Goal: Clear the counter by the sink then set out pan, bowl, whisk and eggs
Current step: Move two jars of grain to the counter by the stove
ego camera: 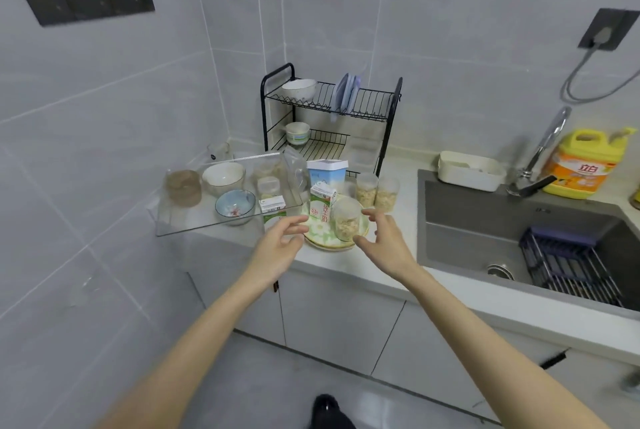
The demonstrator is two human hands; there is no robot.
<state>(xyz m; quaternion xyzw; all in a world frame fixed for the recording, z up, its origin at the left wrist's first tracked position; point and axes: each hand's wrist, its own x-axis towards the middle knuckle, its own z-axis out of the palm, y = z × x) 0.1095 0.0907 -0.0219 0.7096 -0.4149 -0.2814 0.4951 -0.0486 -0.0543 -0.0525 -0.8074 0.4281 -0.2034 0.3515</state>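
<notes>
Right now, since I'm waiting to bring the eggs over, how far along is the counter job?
Barely begun. Done: nothing; the counter beside the sink holds a clear tray of bowls, milk cartons and jars of flakes. In hand: the left hand and right hand, both open, reach either side of the flowered plates carrying one jar, gripping nothing. Left: all the clearing; no pan, whisk or eggs show.

Grey tiled walls, white cabinets

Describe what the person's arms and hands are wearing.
Nothing shows on either. The left hand and right hand are ungloved, with no ring, watch or bracelet visible; the left forearm and right forearm are bare to the frame's edge, no sleeve in view.
</notes>
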